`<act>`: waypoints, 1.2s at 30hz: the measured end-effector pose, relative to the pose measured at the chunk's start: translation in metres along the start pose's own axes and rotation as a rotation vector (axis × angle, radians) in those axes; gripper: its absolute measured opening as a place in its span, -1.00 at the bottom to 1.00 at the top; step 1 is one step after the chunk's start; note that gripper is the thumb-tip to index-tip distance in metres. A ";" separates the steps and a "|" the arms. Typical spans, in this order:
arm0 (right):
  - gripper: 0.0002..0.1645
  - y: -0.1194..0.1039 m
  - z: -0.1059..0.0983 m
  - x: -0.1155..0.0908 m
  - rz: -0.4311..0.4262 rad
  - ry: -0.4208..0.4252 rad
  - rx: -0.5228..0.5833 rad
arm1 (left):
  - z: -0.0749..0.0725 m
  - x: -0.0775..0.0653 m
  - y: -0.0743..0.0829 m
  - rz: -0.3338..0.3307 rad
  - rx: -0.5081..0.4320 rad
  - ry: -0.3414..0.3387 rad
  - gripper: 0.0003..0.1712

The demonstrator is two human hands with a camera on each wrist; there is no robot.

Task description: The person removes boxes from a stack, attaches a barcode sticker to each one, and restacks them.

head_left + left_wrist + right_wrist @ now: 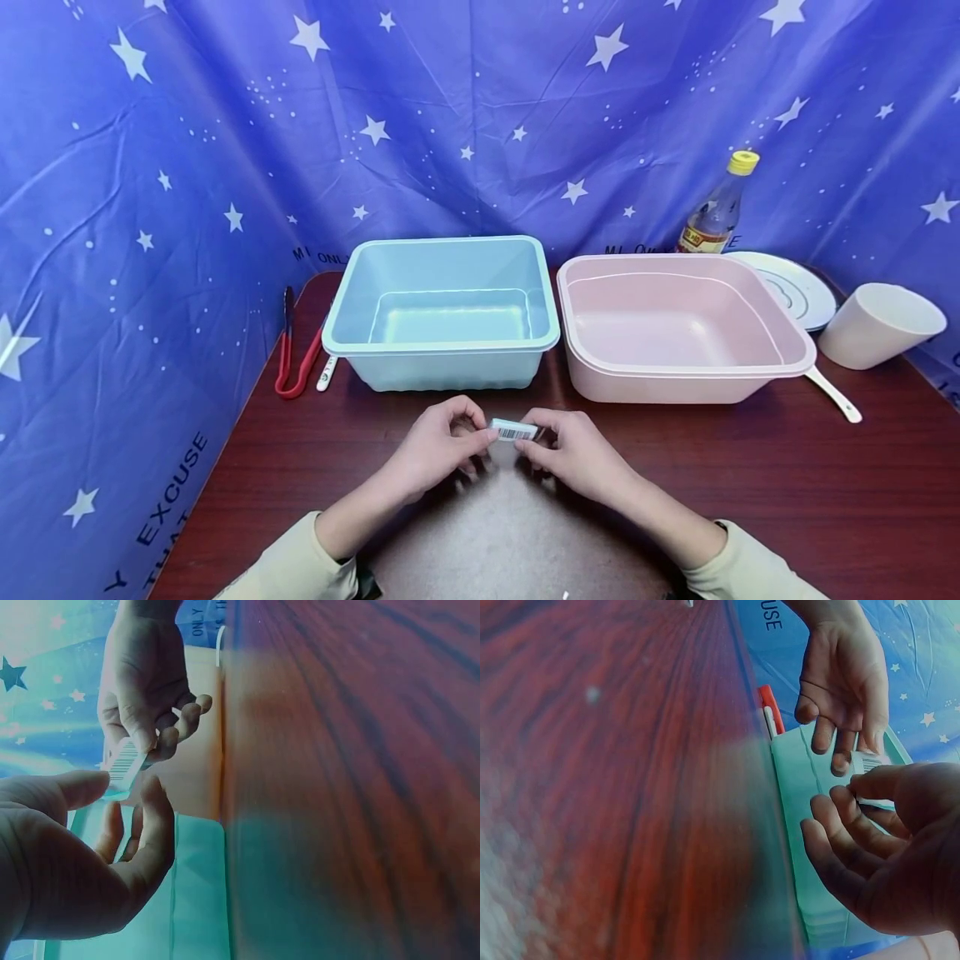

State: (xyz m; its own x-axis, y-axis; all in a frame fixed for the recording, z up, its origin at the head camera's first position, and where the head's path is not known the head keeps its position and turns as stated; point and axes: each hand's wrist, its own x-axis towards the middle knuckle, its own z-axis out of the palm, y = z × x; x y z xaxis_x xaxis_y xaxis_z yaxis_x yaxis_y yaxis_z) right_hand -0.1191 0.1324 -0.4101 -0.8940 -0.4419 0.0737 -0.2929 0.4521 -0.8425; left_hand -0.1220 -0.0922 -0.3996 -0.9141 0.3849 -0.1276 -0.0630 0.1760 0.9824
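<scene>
A small, pale, flat item with a barcode label [513, 430] is held up between the two hands, above the table. The left hand [442, 442] has its thumb on the item's left end, with the index finger curled close by. At the opposite end, the right hand [577, 454] pinches the item between thumb and fingers. The left wrist view shows the barcode [124, 763] between both thumbs, while the lower fingers of each hand hang loosely bent. In the right wrist view the right hand's fingers [847, 840] partly cover the item.
Behind the hands stand a blue basin [442, 367] and a pink basin [675, 387]. Red-handled tongs [300, 379] and a white handle [327, 374] lie left. Rightward are a bottle [712, 217], a plate [806, 292], a tipped white cup [870, 329] and another white handle [836, 396].
</scene>
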 end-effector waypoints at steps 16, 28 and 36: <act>-0.79 0.004 0.001 0.000 -0.189 0.129 -0.194 | 0.001 -0.002 0.000 0.105 0.105 0.091 -0.87; -0.75 0.001 0.002 -0.002 -0.375 0.273 -0.610 | 0.004 -0.002 -0.002 0.087 0.124 0.131 -0.87; -0.75 -0.002 0.001 -0.004 -0.389 0.214 -0.619 | 0.007 -0.003 0.000 0.034 0.057 0.087 -0.82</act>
State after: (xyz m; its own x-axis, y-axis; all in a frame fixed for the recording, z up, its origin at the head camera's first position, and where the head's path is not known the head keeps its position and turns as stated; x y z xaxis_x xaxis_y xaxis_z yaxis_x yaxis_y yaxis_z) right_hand -0.1144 0.1326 -0.4095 -0.7152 -0.5268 0.4594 -0.6806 0.6744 -0.2863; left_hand -0.1163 -0.0869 -0.3998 -0.9469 0.3114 -0.0798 -0.0109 0.2169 0.9761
